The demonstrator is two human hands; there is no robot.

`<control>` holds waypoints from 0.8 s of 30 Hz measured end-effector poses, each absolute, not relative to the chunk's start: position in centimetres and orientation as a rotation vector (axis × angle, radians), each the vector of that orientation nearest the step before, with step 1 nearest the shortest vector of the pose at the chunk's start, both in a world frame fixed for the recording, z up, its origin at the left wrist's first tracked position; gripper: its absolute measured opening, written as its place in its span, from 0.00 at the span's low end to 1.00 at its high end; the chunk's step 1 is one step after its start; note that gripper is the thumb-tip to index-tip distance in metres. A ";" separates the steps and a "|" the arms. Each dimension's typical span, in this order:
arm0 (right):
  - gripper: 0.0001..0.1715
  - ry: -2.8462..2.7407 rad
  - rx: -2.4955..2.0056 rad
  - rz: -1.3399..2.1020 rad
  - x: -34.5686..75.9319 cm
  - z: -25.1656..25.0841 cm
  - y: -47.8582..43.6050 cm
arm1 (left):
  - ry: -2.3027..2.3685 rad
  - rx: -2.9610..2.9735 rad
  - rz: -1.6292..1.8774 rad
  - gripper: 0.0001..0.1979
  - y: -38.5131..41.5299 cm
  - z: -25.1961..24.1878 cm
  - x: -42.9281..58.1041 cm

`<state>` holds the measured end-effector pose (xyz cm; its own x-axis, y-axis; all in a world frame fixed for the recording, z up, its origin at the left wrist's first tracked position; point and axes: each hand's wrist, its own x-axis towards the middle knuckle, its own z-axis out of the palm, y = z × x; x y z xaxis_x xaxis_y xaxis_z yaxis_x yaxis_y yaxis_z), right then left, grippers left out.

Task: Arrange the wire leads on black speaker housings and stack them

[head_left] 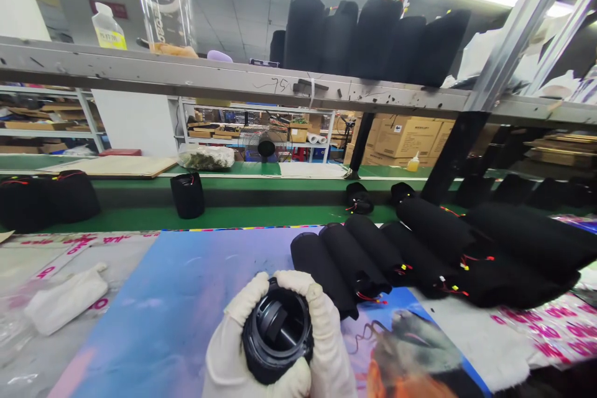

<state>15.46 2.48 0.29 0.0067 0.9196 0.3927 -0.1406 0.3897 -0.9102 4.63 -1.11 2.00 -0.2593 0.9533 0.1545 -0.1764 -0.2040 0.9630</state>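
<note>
My left hand and my right hand, both in white cloth gloves, grip a black round plastic housing from either side. Its open end faces up toward me, showing a dark bar across the inside. Its far end is hidden by my gloves. Just beyond my right hand lies a row of several black fabric-covered cylinders with red and yellow wire leads. They lie on a blue printed sheet, and the nearest almost reaches my right glove.
A folded white cloth lies on pink-printed plastic at the left. Beyond the bench runs a green conveyor belt carrying more black cylinders. A grey metal shelf above holds further black cylinders, with black and metal uprights at the right.
</note>
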 end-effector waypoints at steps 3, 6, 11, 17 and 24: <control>0.26 -1.254 -0.783 1.110 15.9 1.8 2.6 | 1.285 1.259 1.668 0.38 -1.4 0.7 3.7; 0.20 -1.310 -0.705 1.193 15.9 2.7 2.7 | 1.308 1.390 1.642 0.46 -1.3 0.8 3.4; 0.26 -0.905 -0.637 1.342 15.9 1.9 2.2 | 1.393 1.633 1.511 0.31 -1.5 2.8 2.8; 0.18 -1.075 -0.774 1.125 16.3 0.8 1.0 | 1.284 1.617 1.561 0.20 0.6 1.1 1.3; 0.21 -1.029 -0.693 1.214 16.9 0.8 1.0 | 1.167 1.433 1.528 0.15 1.7 1.0 1.3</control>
